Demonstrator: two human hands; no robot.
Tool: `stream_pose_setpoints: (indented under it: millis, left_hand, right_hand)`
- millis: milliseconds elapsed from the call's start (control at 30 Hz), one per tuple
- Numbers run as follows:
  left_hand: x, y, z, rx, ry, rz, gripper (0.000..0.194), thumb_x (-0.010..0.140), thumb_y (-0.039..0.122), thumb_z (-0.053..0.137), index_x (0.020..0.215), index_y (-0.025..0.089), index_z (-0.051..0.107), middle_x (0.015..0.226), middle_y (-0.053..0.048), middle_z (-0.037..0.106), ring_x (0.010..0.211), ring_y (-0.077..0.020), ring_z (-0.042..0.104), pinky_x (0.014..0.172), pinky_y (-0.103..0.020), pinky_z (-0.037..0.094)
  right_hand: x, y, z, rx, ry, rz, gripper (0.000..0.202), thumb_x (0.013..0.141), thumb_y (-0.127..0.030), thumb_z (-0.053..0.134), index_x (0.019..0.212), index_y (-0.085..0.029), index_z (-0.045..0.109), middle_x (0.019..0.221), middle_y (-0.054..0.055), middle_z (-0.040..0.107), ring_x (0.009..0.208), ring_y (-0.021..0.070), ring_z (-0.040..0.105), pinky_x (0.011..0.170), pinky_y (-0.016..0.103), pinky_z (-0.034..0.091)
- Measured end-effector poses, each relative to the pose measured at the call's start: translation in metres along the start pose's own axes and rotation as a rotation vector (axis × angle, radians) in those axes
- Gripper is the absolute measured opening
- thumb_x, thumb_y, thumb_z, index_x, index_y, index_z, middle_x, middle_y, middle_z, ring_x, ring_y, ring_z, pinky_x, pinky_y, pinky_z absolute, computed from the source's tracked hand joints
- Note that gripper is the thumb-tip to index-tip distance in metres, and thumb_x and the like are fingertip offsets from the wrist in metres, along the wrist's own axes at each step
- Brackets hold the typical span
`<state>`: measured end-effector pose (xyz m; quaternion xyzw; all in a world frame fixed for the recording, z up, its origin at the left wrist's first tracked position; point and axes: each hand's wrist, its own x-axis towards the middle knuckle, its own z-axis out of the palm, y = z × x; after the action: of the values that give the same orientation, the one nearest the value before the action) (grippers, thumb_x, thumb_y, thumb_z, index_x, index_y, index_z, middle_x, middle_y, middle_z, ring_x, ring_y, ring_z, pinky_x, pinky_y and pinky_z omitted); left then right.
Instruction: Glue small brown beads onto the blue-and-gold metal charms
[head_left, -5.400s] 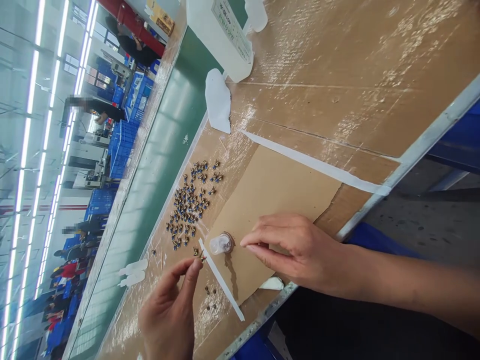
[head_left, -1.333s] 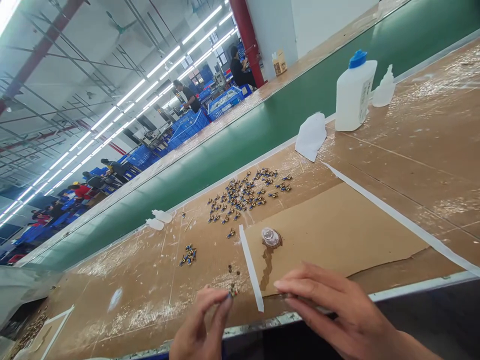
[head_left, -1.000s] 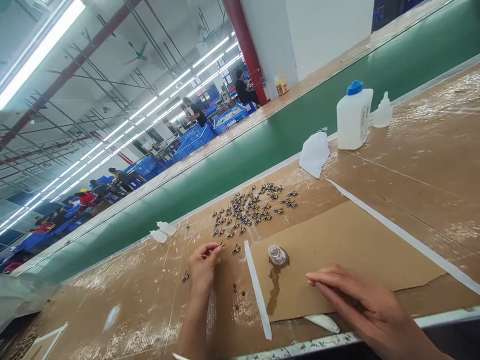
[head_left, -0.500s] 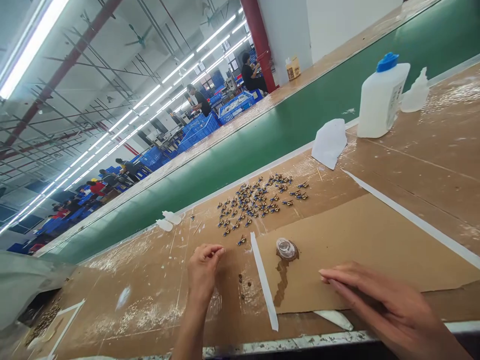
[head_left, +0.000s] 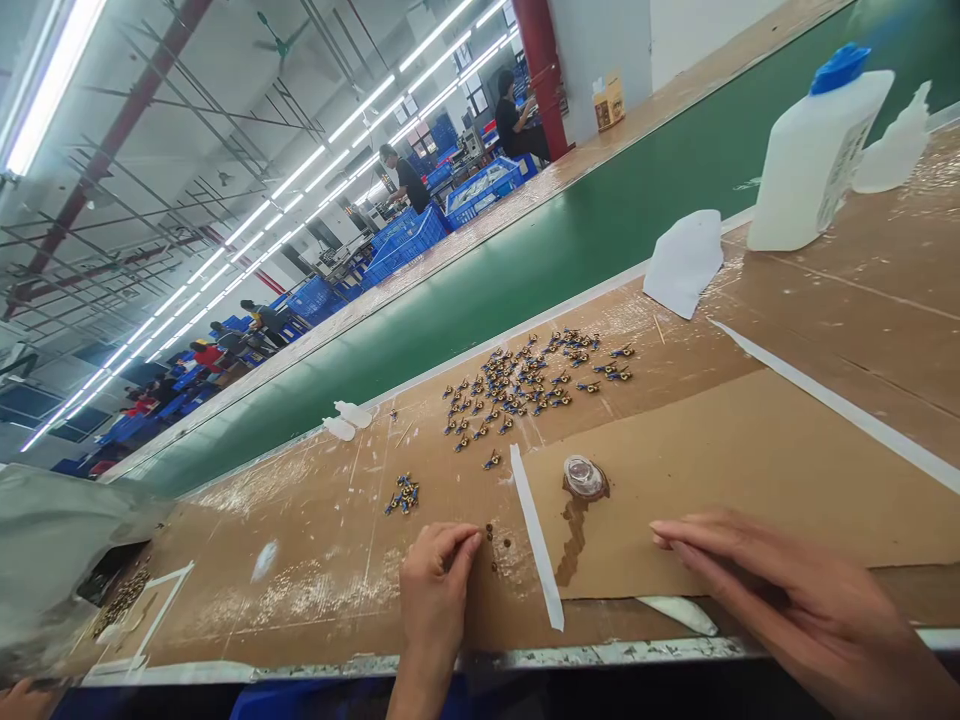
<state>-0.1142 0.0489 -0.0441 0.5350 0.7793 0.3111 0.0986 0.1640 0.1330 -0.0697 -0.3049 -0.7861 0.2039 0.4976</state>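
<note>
My left hand (head_left: 439,575) is closed in a pinch beside a few small dark brown bits (head_left: 492,545) on the brown-covered bench. Whatever its fingertips hold, if anything, is hidden. A small cluster of blue-and-gold figure-like pieces (head_left: 403,494) lies just beyond that hand. Over the cardboard sheet (head_left: 720,450), my right hand (head_left: 787,590) has thumb and fingers pressed together; I cannot make out anything between them. Between the hands, a small clear dish (head_left: 583,476) sits on the cardboard, with a dark wet streak (head_left: 573,540) running from it.
Many more blue-and-gold pieces (head_left: 517,385) are spread farther back. A blue-capped white bottle (head_left: 817,160), a dropper bottle (head_left: 896,145) and a white paper scrap (head_left: 684,262) stand or lie at right. Behind runs a green belt (head_left: 480,285). Another person's hand (head_left: 26,698) shows lower left.
My left hand has moved toward the brown bits, uncovering the small cluster of blue-and-gold pieces. My right hand keeps nearly the same pose. The whole view has shifted slightly.
</note>
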Motion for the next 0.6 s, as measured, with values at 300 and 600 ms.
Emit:
stream_pose_setpoints:
  millis: [300, 600]
  left_hand:
    - [0.026, -0.061, -0.037, 0.219, 0.282, -0.174, 0.030, 0.075, 0.042, 0.053, 0.084, 0.020, 0.070, 0.091, -0.009, 0.069, 0.086, -0.0254, 0.062, 0.082, -0.042, 0.045]
    - [0.059, -0.106, -0.057, 0.276, 0.211, -0.110, 0.026, 0.071, 0.038, 0.053, 0.081, 0.022, 0.072, 0.094, -0.007, 0.070, 0.092, -0.0239, 0.061, 0.086, -0.038, 0.045]
  right_hand:
    - [-0.004, 0.005, 0.003, -0.020, 0.014, -0.003, 0.021, 0.083, -0.025, 0.056, 0.103, -0.029, 0.061, 0.089, -0.004, 0.071, 0.075, 0.0122, 0.069, 0.068, 0.017, 0.056]
    - [-0.013, 0.016, 0.008, -0.114, 0.012, -0.063, 0.020, 0.085, -0.027, 0.055, 0.103, -0.029, 0.062, 0.090, -0.002, 0.071, 0.080, 0.0115, 0.069, 0.076, 0.014, 0.054]
